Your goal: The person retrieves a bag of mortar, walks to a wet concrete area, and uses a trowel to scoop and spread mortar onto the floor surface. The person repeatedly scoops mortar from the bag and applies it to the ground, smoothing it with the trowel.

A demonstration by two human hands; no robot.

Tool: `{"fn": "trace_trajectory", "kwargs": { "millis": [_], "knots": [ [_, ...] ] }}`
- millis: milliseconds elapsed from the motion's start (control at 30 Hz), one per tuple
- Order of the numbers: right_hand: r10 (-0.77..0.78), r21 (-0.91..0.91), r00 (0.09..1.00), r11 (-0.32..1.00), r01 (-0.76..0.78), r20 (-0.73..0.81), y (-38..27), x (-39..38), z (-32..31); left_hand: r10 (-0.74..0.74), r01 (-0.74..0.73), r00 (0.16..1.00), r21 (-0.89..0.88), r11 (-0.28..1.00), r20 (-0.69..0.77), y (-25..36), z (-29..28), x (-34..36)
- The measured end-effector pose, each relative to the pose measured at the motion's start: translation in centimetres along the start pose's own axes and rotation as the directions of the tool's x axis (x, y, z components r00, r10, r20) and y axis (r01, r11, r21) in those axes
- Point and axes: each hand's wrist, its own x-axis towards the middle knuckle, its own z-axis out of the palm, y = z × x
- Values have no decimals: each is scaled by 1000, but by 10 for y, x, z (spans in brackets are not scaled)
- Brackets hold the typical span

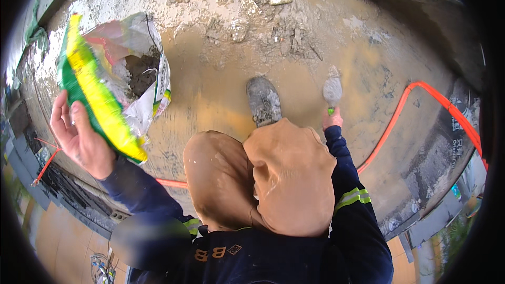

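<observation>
Beyond knees in tan trousers [289, 179], the left hand [83, 135] is half curled against the green side of an open white, green and yellow plastic sack [97, 84]; whether it pinches the sack I cannot tell. The right hand [332, 119] is closed around a mud-grey, rounded trowel [332, 89] with a green handle, pointing away over the wet brown floor [210, 84]. Farther ahead lies lumpy grey debris [294, 42].

Wet muddy floor [210, 94], scattered debris [294, 42], tan tiles [58, 239]
</observation>
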Motion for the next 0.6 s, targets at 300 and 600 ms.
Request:
{"fn": "trace_trajectory", "kwargs": {
  "millis": [300,600],
  "knots": [
    [-489,104,868,871,480,92,-192,65,4,-175,224,958,-212,951,227,-34,-8,29],
    [-456,310,882,861,403,121,-181,54,-18,-184,264,950,-331,906,254,-54,-13,30]
  ]
}}
